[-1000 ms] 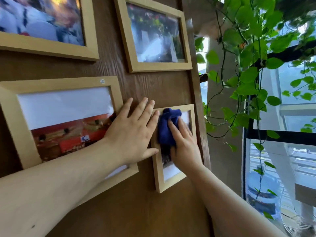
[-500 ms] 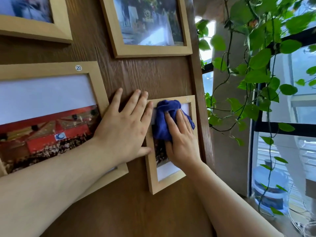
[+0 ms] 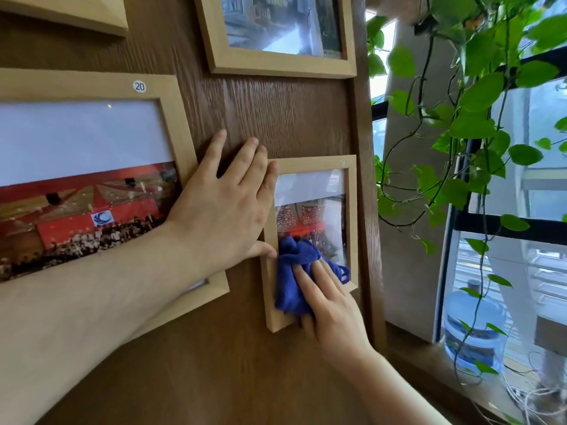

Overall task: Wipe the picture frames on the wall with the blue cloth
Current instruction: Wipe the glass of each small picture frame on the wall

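Note:
A small upright wooden picture frame (image 3: 352,210) hangs on the dark wood wall (image 3: 276,124). My right hand (image 3: 333,308) presses the bunched blue cloth (image 3: 296,271) against the lower part of its glass, fingers flat over the cloth. My left hand (image 3: 227,207) lies flat and spread on the wall, its little finger and thumb against the small frame's left edge. Left of it hangs a large wooden frame (image 3: 171,96) labelled 20, partly covered by my left forearm. Another frame (image 3: 276,64) hangs above the small one, and a corner of a fourth frame (image 3: 92,16) shows at top left.
The wall's right edge (image 3: 365,210) runs just beside the small frame. A trailing green vine (image 3: 460,124) hangs to the right in front of windows (image 3: 540,148). A large water bottle (image 3: 474,332) stands on the floor at lower right, with cables near it.
My right hand has slid the blue cloth from the top of the small frame's glass down to its lower part. My left hand has stayed flat beside the frame.

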